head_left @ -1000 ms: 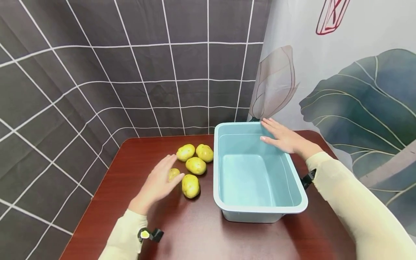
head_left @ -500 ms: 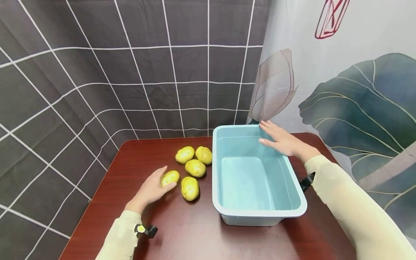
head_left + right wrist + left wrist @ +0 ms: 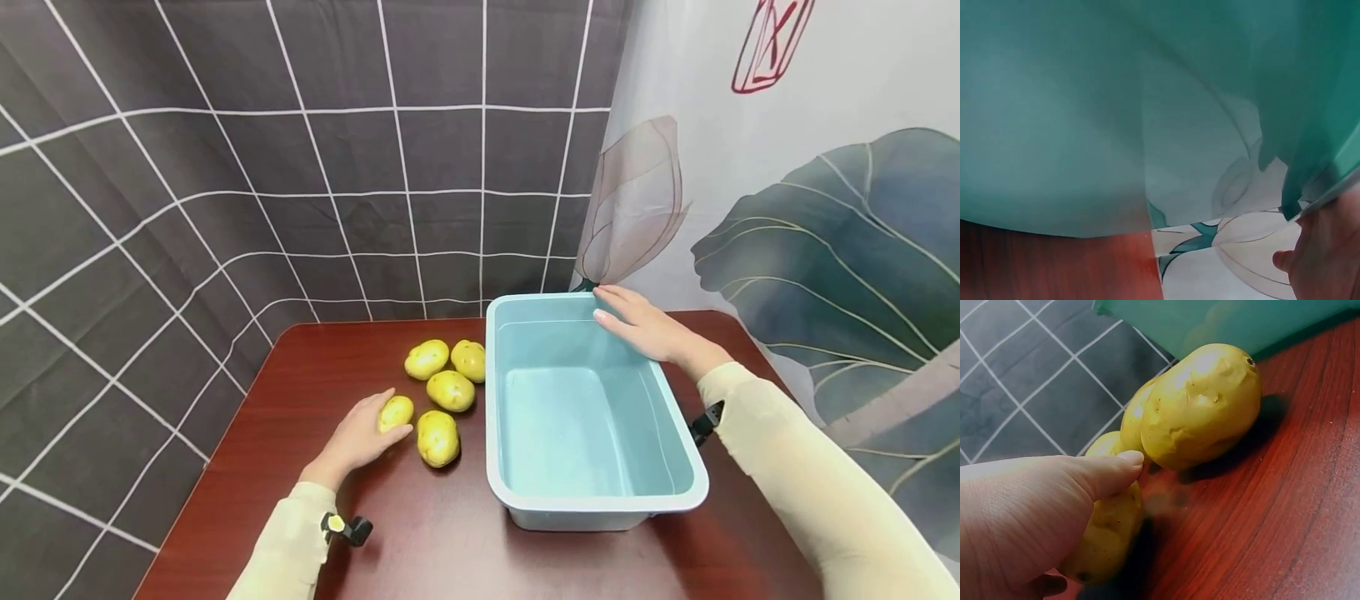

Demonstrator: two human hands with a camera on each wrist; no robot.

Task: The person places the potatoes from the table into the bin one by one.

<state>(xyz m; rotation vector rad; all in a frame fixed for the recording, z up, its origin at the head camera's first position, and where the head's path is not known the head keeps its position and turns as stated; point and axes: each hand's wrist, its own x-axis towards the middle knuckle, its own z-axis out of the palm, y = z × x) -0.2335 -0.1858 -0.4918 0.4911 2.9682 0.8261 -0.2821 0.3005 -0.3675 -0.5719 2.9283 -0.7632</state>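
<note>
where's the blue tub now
In the head view, the blue tub stands on the table right of the potatoes, the right hand at its far-right corner.

Left grip [image 3: 1029, 519] around a yellow potato [image 3: 1107, 540], more potatoes [image 3: 1207, 406] beyond, green tub [image 3: 1210, 325] behind, reddish wood tabletop [image 3: 1266, 506], white-lined gray cloth [image 3: 1035, 369]

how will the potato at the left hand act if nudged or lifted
The potato would probably roll or wobble if nudged, given its rounded sides. Its plump shape suggests firmness when lifted, though its smooth-looking surface might slip in the left hand.
</note>
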